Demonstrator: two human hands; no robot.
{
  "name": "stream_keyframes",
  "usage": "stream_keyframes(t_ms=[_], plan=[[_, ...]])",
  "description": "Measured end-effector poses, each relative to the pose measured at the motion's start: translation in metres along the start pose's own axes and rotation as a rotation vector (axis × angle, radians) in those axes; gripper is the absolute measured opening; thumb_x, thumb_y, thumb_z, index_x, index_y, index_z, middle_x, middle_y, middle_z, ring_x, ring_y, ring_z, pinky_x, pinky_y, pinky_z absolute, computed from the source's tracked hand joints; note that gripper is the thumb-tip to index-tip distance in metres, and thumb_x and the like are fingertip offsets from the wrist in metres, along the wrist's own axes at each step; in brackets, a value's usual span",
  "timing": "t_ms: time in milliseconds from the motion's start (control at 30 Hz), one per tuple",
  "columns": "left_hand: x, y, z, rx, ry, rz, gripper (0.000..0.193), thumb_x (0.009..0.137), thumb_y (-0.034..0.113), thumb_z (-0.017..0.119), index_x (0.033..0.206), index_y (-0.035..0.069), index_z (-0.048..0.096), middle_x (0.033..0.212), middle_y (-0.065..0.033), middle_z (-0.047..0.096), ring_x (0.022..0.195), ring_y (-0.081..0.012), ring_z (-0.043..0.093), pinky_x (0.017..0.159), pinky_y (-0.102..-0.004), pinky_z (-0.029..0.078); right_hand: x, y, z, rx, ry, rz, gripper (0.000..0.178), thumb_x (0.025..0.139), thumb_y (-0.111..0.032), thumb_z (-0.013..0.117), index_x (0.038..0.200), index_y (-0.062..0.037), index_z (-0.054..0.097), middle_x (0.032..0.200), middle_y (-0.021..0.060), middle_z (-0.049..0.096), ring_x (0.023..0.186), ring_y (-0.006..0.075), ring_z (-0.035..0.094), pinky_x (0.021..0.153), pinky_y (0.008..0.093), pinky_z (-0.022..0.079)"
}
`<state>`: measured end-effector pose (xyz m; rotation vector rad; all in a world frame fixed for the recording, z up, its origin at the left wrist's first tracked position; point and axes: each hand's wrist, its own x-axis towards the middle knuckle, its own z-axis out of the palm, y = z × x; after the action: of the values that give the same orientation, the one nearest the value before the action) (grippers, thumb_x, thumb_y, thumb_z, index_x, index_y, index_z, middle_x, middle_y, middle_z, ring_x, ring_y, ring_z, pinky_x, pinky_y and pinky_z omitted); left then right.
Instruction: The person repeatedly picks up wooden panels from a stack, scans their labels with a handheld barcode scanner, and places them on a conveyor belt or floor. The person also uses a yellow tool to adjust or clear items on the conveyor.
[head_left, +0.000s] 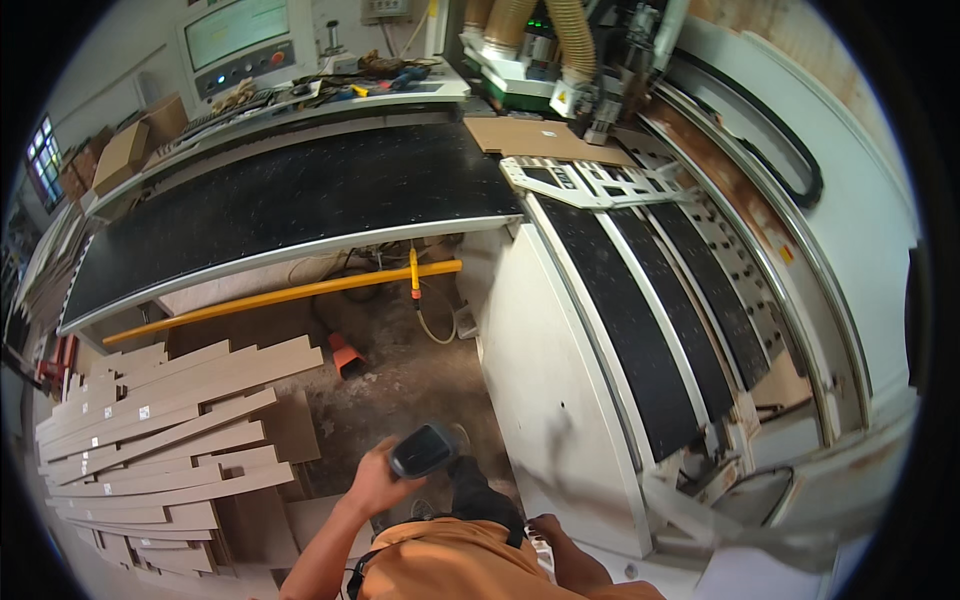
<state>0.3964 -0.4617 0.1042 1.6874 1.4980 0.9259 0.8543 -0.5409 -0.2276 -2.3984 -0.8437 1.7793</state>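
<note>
My left hand is closed around a dark handheld barcode scanner, its glossy rounded head facing up in front of my body. On the floor to the left lies a stack of long, narrow light-brown boards, several of them with small white labels. My right hand hangs low at my right side, close to the white side panel of a machine. Its fingers are too small and partly hidden to read.
Ahead runs a long black-topped table with a yellow rail beneath. An orange foot-pedal cover sits on the floor. A brown panel lies under the machine head at the far right. Tools and a control screen stand behind.
</note>
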Motion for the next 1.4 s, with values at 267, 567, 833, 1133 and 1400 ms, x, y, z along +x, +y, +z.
stream_keyframes(t_ms=[267, 567, 833, 1133, 1400], plan=[[0.04, -0.028, -0.053, -0.129, 0.37, -0.53, 0.036, 0.069, 0.014, 0.079, 0.102, 0.0, 0.069, 0.091, -0.0171, 0.068, 0.087, -0.0328, 0.069, 0.078, -0.04, 0.054, 0.175, -0.209, 0.023, -0.784, -0.162, -0.593, 0.038, 0.083, -0.04, 0.066, 0.094, -0.0038, 0.074, 0.094, 0.0228, 0.072, 0.09, 0.038, 0.07, 0.08, 0.0468, 0.056], [0.03, -0.018, -0.087, -0.324, 0.766, -1.0, 0.034, 0.079, 0.019, 0.075, 0.106, 0.0, 0.068, 0.08, -0.0095, 0.068, 0.071, -0.0161, 0.064, 0.07, -0.0346, 0.053, 0.1, -0.588, 0.159, -0.873, -0.237, -1.086, 0.034, 0.087, -0.026, 0.068, 0.108, -0.0002, 0.067, 0.092, 0.0177, 0.073, 0.09, 0.0341, 0.07, 0.084, 0.0435, 0.053], [-0.018, -0.083, -0.132, -0.386, 0.963, -1.072, 0.039, 0.078, 0.023, 0.077, 0.108, 0.001, 0.07, 0.083, -0.007, 0.071, 0.075, -0.0155, 0.063, 0.072, -0.0331, 0.053, -0.083, -0.639, 0.351, -0.927, -0.376, -1.662, 0.058, 0.083, -0.023, 0.076, 0.129, 0.002, 0.051, 0.129, 0.0196, 0.053, 0.117, 0.0355, 0.053, 0.101, 0.0426, 0.044], [-0.06, -0.172, -0.216, -0.473, 0.983, -1.098, 0.034, 0.078, 0.025, 0.075, 0.096, -0.003, 0.068, 0.075, -0.0113, 0.068, 0.071, -0.0176, 0.065, 0.069, -0.0337, 0.052, -0.163, -0.616, 0.441, -1.332, -0.422, -1.853, 0.074, 0.077, -0.025, 0.082, 0.135, 0.0036, 0.046, 0.138, 0.0206, 0.045, 0.126, 0.0404, 0.044, 0.107, 0.0486, 0.038], [-0.091, -0.197, -0.22, -0.645, 1.231, -1.098, 0.03, 0.078, 0.023, 0.077, 0.09, -0.003, 0.069, 0.069, -0.0099, 0.067, 0.065, -0.0177, 0.064, 0.066, -0.0347, 0.052, -0.162, -0.631, 0.483, -1.368, -0.361, -1.754, 0.086, 0.076, -0.032, 0.083, 0.141, 0.0035, 0.04, 0.144, 0.0218, 0.043, 0.133, 0.0398, 0.04, 0.111, 0.0478, 0.034]])
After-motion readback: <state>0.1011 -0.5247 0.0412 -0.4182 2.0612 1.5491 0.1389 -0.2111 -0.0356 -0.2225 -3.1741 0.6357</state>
